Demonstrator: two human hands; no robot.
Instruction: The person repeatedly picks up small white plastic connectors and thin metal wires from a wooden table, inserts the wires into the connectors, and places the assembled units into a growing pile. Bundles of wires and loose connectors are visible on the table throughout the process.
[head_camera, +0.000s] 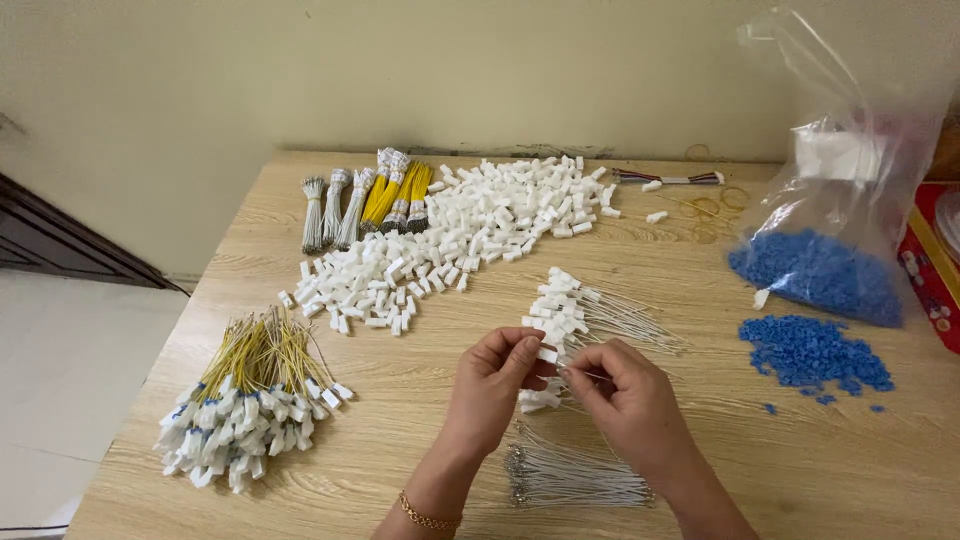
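Left hand (492, 385) pinches a white connector (547, 354); right hand (625, 388) pinches a thin wire (588, 375) just beside it, above the loose wires (575, 475) on the worktop (420, 440).

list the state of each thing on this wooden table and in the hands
left hand: pinching a small white plastic connector
right hand: pinching a thin grey wire
clear plastic bag: open, upright, blue pellets inside
loose white connector pile: spread out
yellow wire bundle with connectors: fanned flat
bare grey wires: lying flat
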